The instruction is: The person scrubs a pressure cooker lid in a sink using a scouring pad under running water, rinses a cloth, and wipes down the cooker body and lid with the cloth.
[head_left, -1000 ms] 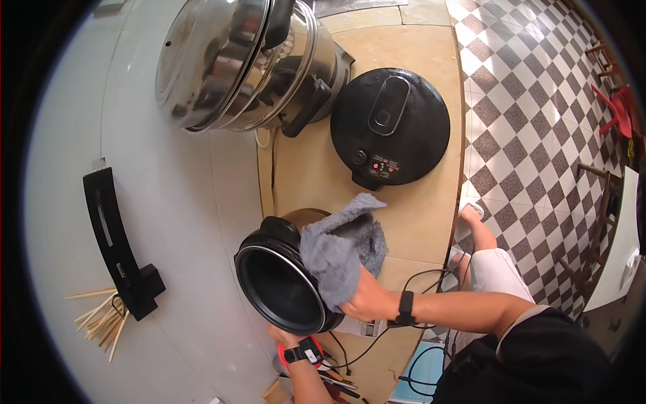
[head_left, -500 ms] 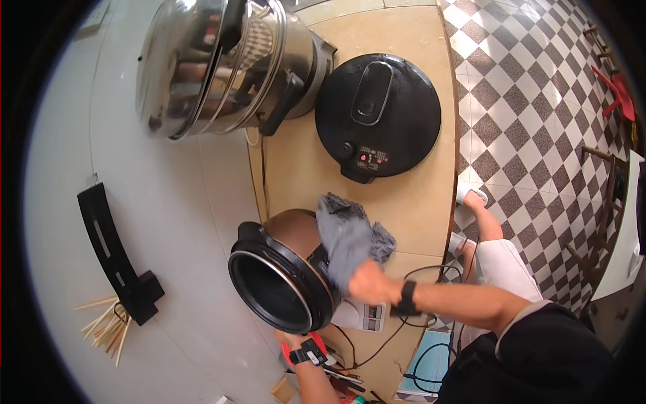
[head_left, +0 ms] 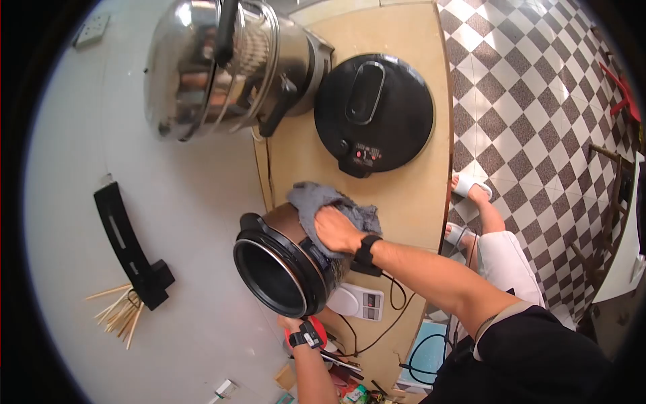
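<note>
A brown and black electric cooker (head_left: pixel 276 219) is tipped on its side, its dark round opening facing the wall. My right hand (head_left: pixel 336 230) presses a crumpled grey cloth (head_left: pixel 313 195) against the cooker's outer side, fingers bent over the fabric. At the lower edge of the cooker's rim, my left hand (head_left: pixel 291 324) grips and steadies it; its fingertips are partly hidden behind the pot. Just below the cooker lies a white kitchen scale (head_left: pixel 369 304) with a small display.
A round black electric pan (head_left: pixel 373 114) with a lid handle sits farther along the tan counter (head_left: pixel 404 209). Beside it stands a shiny steel steamer (head_left: pixel 195 74). A black holder (head_left: pixel 124 236) hangs on the wall near wooden chopsticks (head_left: pixel 121 316). Black cables (head_left: pixel 387 337) trail across the counter.
My right hand and the cloth have moved up and left along the cooker's side. The cooker sits slightly higher in view, with my left hand still at its rim.
</note>
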Motion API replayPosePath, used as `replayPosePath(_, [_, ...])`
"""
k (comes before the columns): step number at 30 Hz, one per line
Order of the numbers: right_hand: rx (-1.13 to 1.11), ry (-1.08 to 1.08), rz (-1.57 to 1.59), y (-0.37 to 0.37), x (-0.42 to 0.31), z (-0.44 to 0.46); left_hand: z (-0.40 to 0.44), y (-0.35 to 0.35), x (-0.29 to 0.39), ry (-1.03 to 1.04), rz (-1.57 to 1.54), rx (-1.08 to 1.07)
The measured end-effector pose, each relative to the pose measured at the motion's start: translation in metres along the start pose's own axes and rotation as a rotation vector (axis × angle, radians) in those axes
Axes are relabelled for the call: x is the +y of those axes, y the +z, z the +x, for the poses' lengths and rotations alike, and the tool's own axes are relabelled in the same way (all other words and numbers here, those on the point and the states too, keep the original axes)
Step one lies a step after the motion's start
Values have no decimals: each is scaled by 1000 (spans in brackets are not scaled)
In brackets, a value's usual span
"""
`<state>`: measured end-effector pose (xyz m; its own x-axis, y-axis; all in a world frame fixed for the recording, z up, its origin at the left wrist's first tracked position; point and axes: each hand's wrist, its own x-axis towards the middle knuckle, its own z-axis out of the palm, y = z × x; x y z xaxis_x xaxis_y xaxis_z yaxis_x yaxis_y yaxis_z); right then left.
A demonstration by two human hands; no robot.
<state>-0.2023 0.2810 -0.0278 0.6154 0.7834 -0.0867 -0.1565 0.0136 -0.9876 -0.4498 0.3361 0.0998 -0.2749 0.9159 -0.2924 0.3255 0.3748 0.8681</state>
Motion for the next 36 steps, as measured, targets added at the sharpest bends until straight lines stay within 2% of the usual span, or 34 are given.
replayPosePath(2, [-282,-49,-382,-7,-22,-16,-4,4,5,2,0,-3])
replayPosePath(3, [116,-176,-370,19,-26,-33,-6,6,6,2,0,2])
replayPosePath(4, [153,-136,-202,16,-57,-44,-7,6,7,4,8,2])
replayPosePath(6, [219,-296,-176,21,-72,-32,-8,7,6,3,18,6])
replayPosePath(8, [-225,-273,-501,10,-78,-9,-9,4,4,3,26,12])
replayPosePath(9, [19,-241,-305,26,-79,1,-9,3,3,4,27,16])
replayPosePath(10, [7,-233,-299,32,-73,-6,-12,-1,1,-4,27,24])
replayPosePath(12, [-102,-77,-125,14,-81,-17,-14,-3,0,-6,25,34])
replayPosePath(13, [-53,-151,-268,23,-69,-35,-12,-3,-1,-9,19,38])
replayPosePath(14, [6,-168,-108,6,-84,-55,-12,-2,-1,-12,20,36])
replayPosePath(19, [80,-126,69,26,-67,-135,-4,5,-1,-19,33,35])
replayPosePath(22, [44,-232,-83,19,-59,-111,-1,7,0,-25,34,28])
replayPosePath(23, [153,-279,-99,17,-67,-81,-1,7,-1,-28,31,28])
replayPosePath(25, [-349,300,-139,-15,-109,-8,-2,1,-5,-35,30,32])
replayPosePath(26, [-271,163,-115,-1,-86,17,-5,-3,-6,-38,34,45])
replayPosePath(27, [-39,4,7,12,-75,25,-6,-5,-7,-44,37,54])
replayPosePath(28, [-45,6,6,17,-71,16,-5,-5,-8,-45,37,54])
replayPosePath(30, [233,-230,-148,23,-66,-23,-4,-4,-9,-54,41,57])
replayPosePath(32, [25,-171,-247,18,-57,-75,-3,-3,-9,-58,48,57])
replayPosePath(33, [118,-226,-101,11,-70,-96,-4,-5,-8,-62,54,60])
replayPosePath(34, [51,-272,-172,5,-67,-110,-4,-5,-8,-67,59,60])
replayPosePath(36, [130,-373,-352,-5,-75,-99,-3,-4,-5,-66,67,64])
